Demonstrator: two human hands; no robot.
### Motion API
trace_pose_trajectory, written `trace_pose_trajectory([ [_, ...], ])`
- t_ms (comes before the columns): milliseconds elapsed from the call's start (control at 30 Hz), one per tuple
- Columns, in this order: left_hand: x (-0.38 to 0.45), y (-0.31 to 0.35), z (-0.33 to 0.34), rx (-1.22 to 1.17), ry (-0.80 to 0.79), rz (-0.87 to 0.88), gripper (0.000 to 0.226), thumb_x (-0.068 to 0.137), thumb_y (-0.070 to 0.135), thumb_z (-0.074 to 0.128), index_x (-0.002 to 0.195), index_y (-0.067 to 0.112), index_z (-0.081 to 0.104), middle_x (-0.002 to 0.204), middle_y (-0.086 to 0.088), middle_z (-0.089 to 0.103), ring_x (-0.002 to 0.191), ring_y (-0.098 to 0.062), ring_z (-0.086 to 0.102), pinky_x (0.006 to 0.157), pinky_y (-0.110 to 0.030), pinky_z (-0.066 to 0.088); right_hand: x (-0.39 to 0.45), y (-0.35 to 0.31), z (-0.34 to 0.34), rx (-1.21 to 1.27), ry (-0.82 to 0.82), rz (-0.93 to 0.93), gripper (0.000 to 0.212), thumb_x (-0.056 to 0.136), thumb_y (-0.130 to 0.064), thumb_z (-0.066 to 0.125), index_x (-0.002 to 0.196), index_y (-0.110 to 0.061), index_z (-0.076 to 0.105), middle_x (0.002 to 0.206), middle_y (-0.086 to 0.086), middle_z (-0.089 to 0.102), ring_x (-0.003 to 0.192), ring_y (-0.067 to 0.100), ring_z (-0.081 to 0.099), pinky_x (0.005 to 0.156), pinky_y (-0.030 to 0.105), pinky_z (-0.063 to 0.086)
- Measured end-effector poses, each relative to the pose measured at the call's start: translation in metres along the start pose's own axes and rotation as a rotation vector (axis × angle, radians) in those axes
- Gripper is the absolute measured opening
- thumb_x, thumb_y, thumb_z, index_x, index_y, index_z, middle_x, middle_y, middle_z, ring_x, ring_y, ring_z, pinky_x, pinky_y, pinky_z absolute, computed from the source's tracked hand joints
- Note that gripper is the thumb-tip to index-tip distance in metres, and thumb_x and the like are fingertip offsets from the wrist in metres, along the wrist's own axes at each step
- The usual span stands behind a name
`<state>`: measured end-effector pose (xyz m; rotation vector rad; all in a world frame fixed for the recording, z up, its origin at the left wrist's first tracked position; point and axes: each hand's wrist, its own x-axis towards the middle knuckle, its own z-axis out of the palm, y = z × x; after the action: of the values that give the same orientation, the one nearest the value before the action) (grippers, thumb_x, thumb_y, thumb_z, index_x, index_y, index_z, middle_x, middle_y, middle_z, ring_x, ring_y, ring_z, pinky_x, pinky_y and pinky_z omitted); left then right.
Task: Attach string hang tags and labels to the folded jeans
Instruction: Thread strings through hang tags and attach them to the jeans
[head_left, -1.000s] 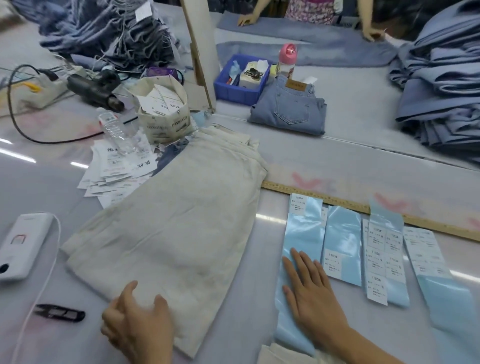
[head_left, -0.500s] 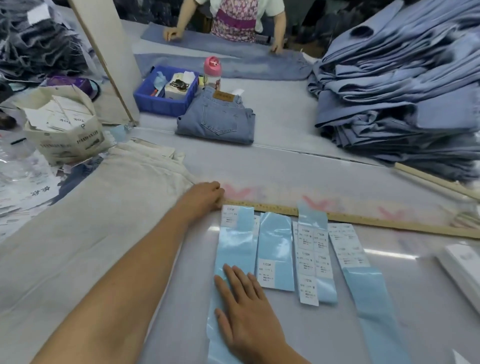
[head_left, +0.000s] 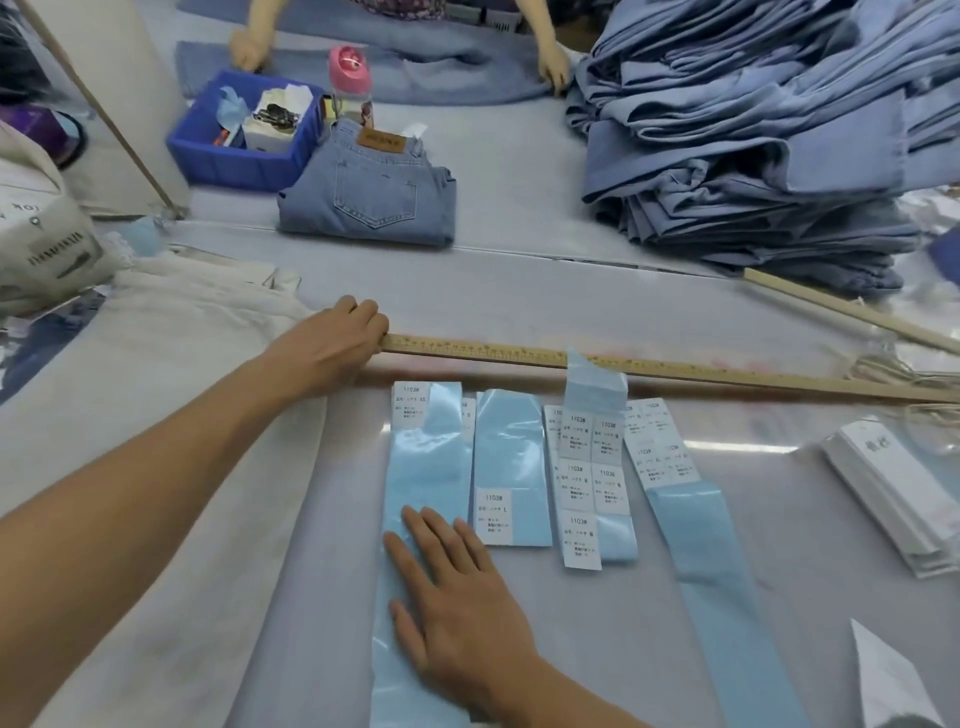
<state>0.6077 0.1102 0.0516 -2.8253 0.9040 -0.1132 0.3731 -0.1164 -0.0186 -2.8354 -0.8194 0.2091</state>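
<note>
Head view, label print (head_left: 576, 483) illegible, jeans pile (head_left: 753, 130) cropped

Folded blue jeans (head_left: 371, 200) lie flat at the far side of the tabletop, back pocket and brown waist patch up. Nearer, pale blue label strips (head_left: 511, 457) lie side by side, white size stickers (head_left: 592, 470) on them. A white hang tag stack (head_left: 893, 499) lies at right.

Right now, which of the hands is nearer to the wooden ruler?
The left hand: its fingers touch the near end of the wooden ruler. The right hand lies flat on a blue label strip, well short of the ruler.
</note>
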Motion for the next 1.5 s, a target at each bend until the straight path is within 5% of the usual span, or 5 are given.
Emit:
trace_pose_trajectory([
  [533,-0.045,0.047,0.025,-0.211,-0.18,-0.068,0.021,0.106,0.032,0.044,0.118,0.017,0.052,0.107,-0.001,0.049,0.099,-0.022,0.049,0.082,-0.042,0.049,0.008,0.009,0.022,-0.109,0.153,-0.029,0.057,0.09,-0.05,0.05,0.139,-0.023,0.058,0.151,0.006,0.051,0.138,0.022,0.05,0.114,0.041,0.033],
  [833,-0.121,0.155,0.006,-0.676,0.509,-0.644,0.035,0.092,0.008,0.06,0.127,0.005,0.066,0.127,-0.014,0.064,0.113,-0.034,0.06,0.1,-0.041,0.048,0.004,0.008,0.015,-0.073,0.121,-0.059,0.061,0.097,-0.05,0.044,0.151,-0.021,0.045,0.16,0.005,0.039,0.148,0.021,0.036,0.117,0.042,0.024],
  [1167,-0.22,0.243,-0.024,-0.723,0.535,-0.513,0.032,0.082,0.039,0.058,0.097,0.023,0.082,0.113,-0.009,0.073,0.101,-0.012,0.056,0.077,-0.026,0.055,0.005,0.013,-0.046,0.653,0.04,0.072,0.041,0.103,-0.011,0.051,0.143,-0.022,0.054,0.153,-0.023,0.036,0.146,-0.012,0.019,0.125,0.03,0.018],
  [1400,-0.322,0.168,-0.011,-0.548,0.504,-1.448,0.079,0.073,0.059,0.056,0.131,0.006,0.065,0.144,-0.022,0.05,0.124,-0.048,0.051,0.099,-0.063,0.043,0.045,-0.038,-0.146,0.628,0.448,0.009,0.03,0.096,0.001,0.058,0.115,-0.018,0.071,0.117,-0.014,0.068,0.113,0.003,0.061,0.101,0.023,0.047],
  [1500,-0.35,0.169,0.013,-0.516,0.34,-1.458,0.12,0.069,0.094,0.031,0.134,-0.003,0.061,0.148,-0.031,0.046,0.131,-0.054,0.045,0.101,-0.07,0.038,0.054,-0.105,-0.148,0.563,0.408,-0.192,0.025,0.096,-0.006,0.056,0.113,-0.016,0.07,0.112,-0.006,0.07,0.108,0.009,0.062,0.095,0.02,0.047],
])
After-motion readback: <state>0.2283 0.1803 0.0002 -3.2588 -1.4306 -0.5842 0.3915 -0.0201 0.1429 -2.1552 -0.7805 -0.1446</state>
